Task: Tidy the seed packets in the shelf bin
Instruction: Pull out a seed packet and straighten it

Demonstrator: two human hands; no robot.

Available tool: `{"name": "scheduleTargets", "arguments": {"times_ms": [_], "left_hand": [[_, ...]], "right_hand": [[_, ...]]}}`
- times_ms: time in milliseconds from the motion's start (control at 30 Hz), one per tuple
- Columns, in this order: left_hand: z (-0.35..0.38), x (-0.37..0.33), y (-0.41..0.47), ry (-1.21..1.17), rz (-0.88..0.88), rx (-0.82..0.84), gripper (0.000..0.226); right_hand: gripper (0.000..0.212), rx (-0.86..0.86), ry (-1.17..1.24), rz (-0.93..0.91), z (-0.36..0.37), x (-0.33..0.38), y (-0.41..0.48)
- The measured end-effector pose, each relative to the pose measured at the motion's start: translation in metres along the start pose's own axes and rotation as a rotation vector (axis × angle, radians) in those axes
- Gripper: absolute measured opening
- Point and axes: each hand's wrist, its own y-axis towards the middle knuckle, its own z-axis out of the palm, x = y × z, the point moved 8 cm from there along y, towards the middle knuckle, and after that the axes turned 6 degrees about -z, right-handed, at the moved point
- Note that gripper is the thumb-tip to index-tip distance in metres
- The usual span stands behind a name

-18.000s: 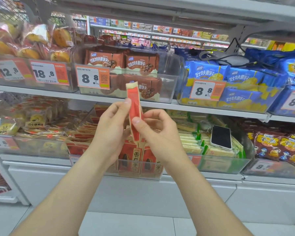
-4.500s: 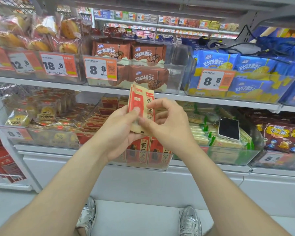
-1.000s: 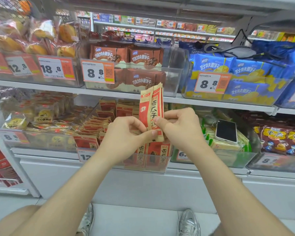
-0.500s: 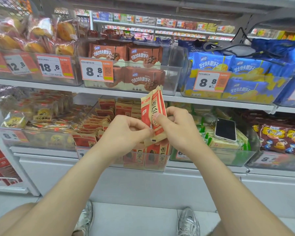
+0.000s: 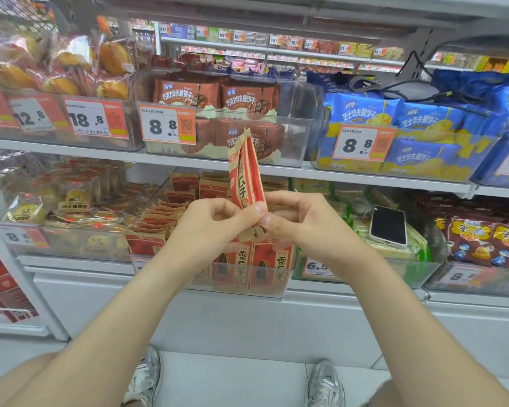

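Note:
A red and tan seed packet [image 5: 245, 171] stands upright in front of the shelves, seen nearly edge-on. My left hand [image 5: 215, 224] and my right hand [image 5: 297, 221] both pinch its lower end, thumbs meeting at the packet. Right behind and below my hands is the clear shelf bin [image 5: 282, 284] on the lower shelf. It holds several more seed packets [image 5: 165, 215], some lying stacked at the left, some upright at the front.
A phone [image 5: 388, 225] lies on green packets in the bin to the right. The upper shelf edge [image 5: 188, 163] carries bins of brown and blue biscuit bags just above the held packet. My shoes [image 5: 147, 377] stand on the grey floor below.
The packet has turned from showing its face to nearly edge-on and now stands more upright. Both hands keep their pinch on its lower end.

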Motion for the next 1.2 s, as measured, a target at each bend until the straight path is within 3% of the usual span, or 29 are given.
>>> {"name": "scheduleTargets", "arguments": {"times_ms": [167,433,667,867,1100,1200], "left_hand": [[0.001,0.007,0.002,0.159,0.01,0.024,0.044],[-0.001,0.007,0.004,0.308,0.046,0.059,0.056],[0.002,0.012,0.004,0.176,-0.017,0.079,0.055],[0.003,0.005,0.001,0.144,-0.025,0.143,0.041],[0.0,0.006,0.004,0.08,-0.064,0.15,0.037],[0.001,0.007,0.005,0.046,-0.06,0.109,0.044]], "right_hand": [[0.037,0.096,-0.009,0.022,0.005,-0.009,0.0],[0.034,0.078,0.041,0.053,0.007,-0.015,-0.001],[0.033,0.001,-0.021,-0.016,0.003,-0.004,0.0],[0.033,0.006,-0.023,-0.075,0.0,-0.003,0.002],[0.045,-0.027,-0.012,-0.069,-0.003,0.0,0.0],[0.071,-0.011,0.034,-0.006,0.0,0.001,-0.003]]}}
